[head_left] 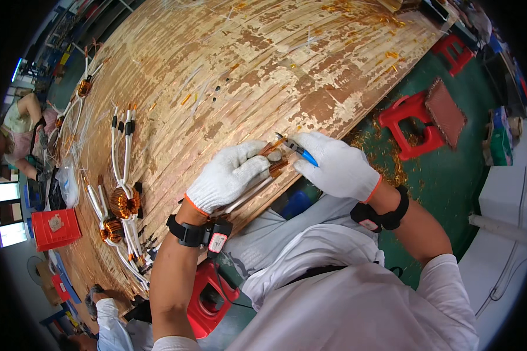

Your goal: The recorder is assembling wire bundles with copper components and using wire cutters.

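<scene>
The copper-coloured wires [279,167] lie at the near edge of the worktop [263,88], in and just beside the left hand [228,177], which wears a white knitted glove. Its grip is pinched, thumb and fingers closed around part of the bundle, while a white sleeved lead [249,196] runs out below the palm. The right hand [336,167], gloved too, has its grip wrapped about the blue-handled pliers [306,155], their metal nose among the wire ends; whether the nose is closed on a strand I cannot tell

The wires look light but springy, likely stiff enough to hold a bend and to push back when several are gathered. Their varnished-looking surface may be slick, and knitted cotton could slide on it, so a firm pinch close behind the ends should steady them best. The enamel probably scratches easily; bare ends may snag the glove. The white sleeving seems softer and likely gives a kinder hold further back. The pliers should feel solid, best held well down the blue handles, away from the nose. To the left, a wound toroidal coil [124,202] with white leads looks dense and heavier, better lifted by its body than by its leads
</scene>
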The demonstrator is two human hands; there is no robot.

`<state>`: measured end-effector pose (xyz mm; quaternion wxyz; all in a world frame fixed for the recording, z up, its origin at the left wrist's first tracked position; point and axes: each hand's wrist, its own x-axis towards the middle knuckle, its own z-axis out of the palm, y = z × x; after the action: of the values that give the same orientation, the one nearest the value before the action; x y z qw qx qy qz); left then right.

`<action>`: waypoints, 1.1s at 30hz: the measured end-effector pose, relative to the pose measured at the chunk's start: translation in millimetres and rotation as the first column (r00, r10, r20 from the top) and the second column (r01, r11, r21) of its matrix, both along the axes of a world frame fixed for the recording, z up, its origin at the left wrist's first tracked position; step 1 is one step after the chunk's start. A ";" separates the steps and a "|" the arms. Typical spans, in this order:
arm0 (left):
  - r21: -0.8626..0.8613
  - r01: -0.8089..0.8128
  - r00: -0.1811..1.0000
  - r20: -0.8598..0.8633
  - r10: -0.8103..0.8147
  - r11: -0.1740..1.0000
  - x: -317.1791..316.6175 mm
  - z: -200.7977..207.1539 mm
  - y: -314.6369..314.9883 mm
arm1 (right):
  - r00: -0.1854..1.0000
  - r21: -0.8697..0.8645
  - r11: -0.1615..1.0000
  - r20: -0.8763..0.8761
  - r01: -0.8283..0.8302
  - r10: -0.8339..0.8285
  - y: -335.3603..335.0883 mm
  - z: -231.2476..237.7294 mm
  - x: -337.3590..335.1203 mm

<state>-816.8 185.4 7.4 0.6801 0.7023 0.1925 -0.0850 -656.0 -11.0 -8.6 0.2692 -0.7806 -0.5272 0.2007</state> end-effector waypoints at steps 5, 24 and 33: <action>-0.084 0.069 0.994 -0.077 -0.075 0.994 7.4 -4.7 4.6 | 0.999 0.002 1.000 -0.033 0.029 -0.028 -19.1 6.9 3.1; 0.750 0.470 0.837 -0.546 0.034 0.465 19.6 11.5 -34.9 | 0.843 0.138 0.886 -0.400 0.443 -0.359 22.1 -23.9 50.4; 0.315 -0.040 0.960 -0.252 0.124 0.948 -16.9 10.0 6.3 | 0.988 0.176 0.980 -0.139 0.089 -0.065 17.9 -10.9 35.5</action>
<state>-833.7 191.7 17.4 0.5335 0.7724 0.3231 -0.1197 -620.5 6.8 -19.5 0.3811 -0.7576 -0.4936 0.1926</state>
